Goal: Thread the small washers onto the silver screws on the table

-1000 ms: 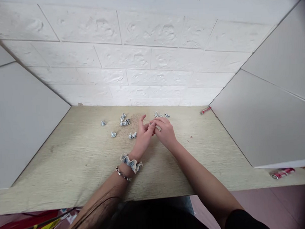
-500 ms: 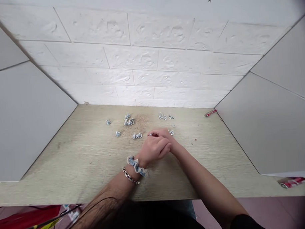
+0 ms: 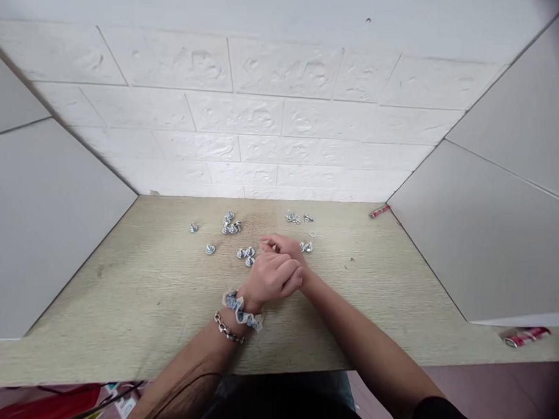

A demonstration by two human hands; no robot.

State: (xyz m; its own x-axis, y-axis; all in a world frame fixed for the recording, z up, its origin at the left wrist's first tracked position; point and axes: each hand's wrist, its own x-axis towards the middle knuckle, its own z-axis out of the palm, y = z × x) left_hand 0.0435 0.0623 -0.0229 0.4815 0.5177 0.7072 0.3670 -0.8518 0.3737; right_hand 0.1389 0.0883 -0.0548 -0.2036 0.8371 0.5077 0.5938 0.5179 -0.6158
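My left hand (image 3: 275, 277), back upward, has its fingers curled in; whatever it may hold is hidden. It overlaps my right hand (image 3: 287, 246), whose index finger stretches left with a gap below it and nothing visible between the fingertips. Just left of my hands, three bolts with washers (image 3: 249, 261) stand close together. Two more bolts (image 3: 308, 247) sit right beside my right hand. Farther back lie a group of several bolts with washers (image 3: 233, 229), a pile of small hardware (image 3: 292, 217), a loose screw (image 3: 308, 218) and a flat washer (image 3: 312, 234).
Single bolts stand at the left (image 3: 193, 228) and nearer (image 3: 210, 249) on the pale wooden table (image 3: 140, 300). One red cylinder (image 3: 379, 211) lies at the back right, another (image 3: 526, 337) at the front right. Grey panels flank both sides, with a white brick-pattern wall behind.
A third bolt now shows beside the pair left of my hands. My right fingers have loosened from the small metal piece seen there before. The view has shifted slightly.
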